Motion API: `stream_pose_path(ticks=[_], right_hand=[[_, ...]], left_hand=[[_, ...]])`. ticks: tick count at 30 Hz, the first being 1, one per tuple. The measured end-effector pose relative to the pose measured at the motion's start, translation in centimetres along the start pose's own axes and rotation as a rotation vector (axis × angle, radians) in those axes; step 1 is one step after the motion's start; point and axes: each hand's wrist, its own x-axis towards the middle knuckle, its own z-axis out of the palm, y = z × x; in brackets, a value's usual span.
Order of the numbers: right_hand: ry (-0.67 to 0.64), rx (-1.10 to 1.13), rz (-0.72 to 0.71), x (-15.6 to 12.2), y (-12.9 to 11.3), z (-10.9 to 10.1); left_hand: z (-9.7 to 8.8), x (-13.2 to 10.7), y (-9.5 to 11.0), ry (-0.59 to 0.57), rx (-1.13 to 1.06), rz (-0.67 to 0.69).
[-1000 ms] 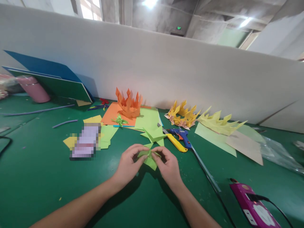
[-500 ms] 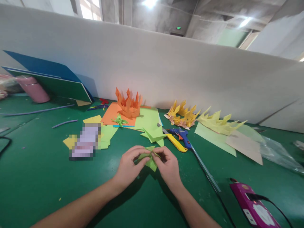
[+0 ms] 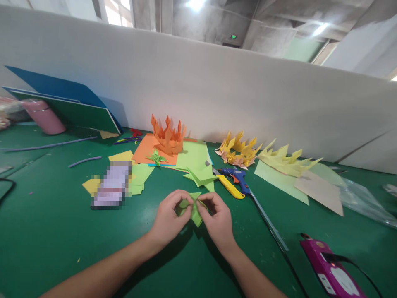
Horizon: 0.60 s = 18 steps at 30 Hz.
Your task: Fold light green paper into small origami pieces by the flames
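Between my two hands is a piece of folded green paper [image 3: 196, 216], held just above the green table. My left hand [image 3: 171, 215] pinches its left side between thumb and fingers. On the other side, my right hand [image 3: 217, 219] grips it the same way, thumb on top. The fingertips almost meet at the paper's middle and cover part of it. Just beyond my hands lie more folded light-green paper pieces [image 3: 200, 177]. To their right is a yellow utility knife [image 3: 231, 187], beside a blue glue gun [image 3: 237, 177] with a clear glue stick in its back.
An orange paper crown [image 3: 170, 138], a yellow crown [image 3: 238, 151] and a pale yellow crown strip [image 3: 287, 161] stand along the white partition [image 3: 198, 82]. A blurred-out phone [image 3: 112, 186] lies left. A magenta power strip [image 3: 331, 267] with a plugged cord sits at front right.
My fingers have shifted slightly on the green paper, and its lower tip has tilted a little to the left and down. Everything else stays put.
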Motion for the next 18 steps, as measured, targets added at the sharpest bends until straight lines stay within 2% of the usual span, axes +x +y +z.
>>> stream_pose_path(ticks=[7,18], right_hand=[[0.012,-0.032,-0.024,-0.25,0.15,0.29],[0.025,0.022,-0.058,-0.44,0.45,0.76]], left_hand=[[-0.09,0.12,0.09,-0.044,0.017,-0.027],[-0.09,0.00,0.11,-0.019,0.017,-0.013]])
